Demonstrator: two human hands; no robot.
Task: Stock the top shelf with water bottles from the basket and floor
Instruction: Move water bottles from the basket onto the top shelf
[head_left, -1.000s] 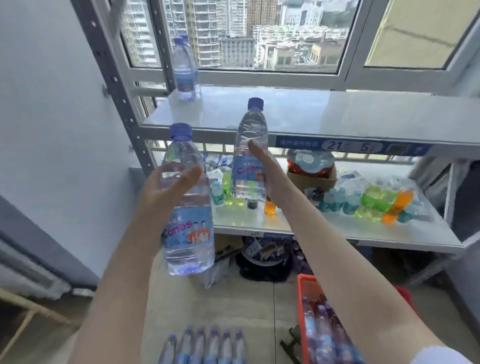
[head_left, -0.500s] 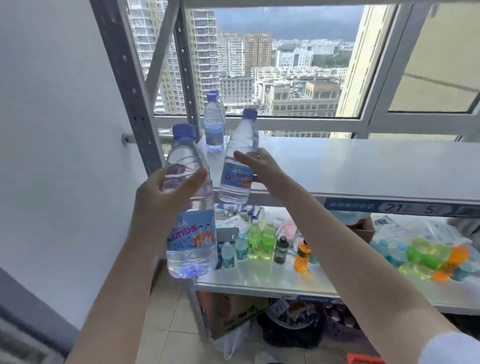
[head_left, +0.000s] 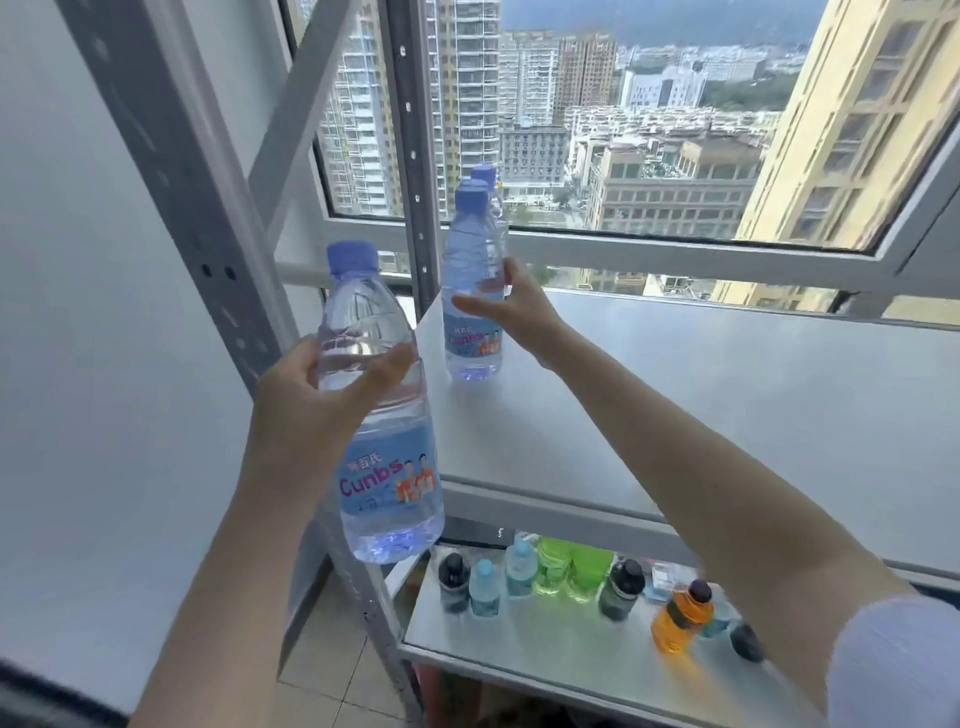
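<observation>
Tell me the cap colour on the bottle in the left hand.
Blue-violet cap on the water bottle held by the left hand, head view.

One clear, blue-capped water bottle (head_left: 385, 415) hangs upright left of the top shelf (head_left: 727, 415); a second bottle (head_left: 471, 291) stands at its back-left corner before another bottle (head_left: 491, 187).

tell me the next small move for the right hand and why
Probably let go: the right hand grips a water bottle that appears to stand upright on the top shelf, in front of another bottle. The left hand holds the next one.
</observation>
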